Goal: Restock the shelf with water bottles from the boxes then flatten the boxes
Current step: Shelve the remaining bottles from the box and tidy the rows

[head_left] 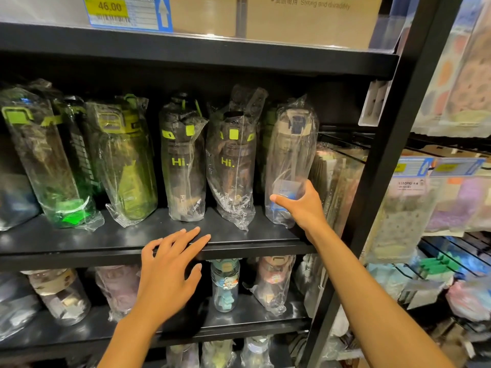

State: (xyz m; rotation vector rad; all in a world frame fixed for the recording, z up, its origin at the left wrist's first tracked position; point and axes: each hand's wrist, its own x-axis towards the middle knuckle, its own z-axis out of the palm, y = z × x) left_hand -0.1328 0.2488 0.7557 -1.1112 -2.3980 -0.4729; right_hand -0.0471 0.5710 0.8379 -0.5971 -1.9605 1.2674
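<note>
Right hand (303, 205) grips clear bottle (291, 155); left hand (170, 272) apart.

Head-worn view, close, facing forward and slightly down at shelf (159, 235) (wide-angle).

The matte black metal shelf (111, 243) under the left hand (170, 272) is showing dull grey glare. The clear plastic-wrapped bottle with a beige cap and blue label (291, 160) at the right hand (300, 205) is looking pale. Left of it, two smoky black bottles (183, 166) are showing lime-green "Hi." lettering. Farther left, a translucent green bottle (53, 166) is glowing bright green.
</note>
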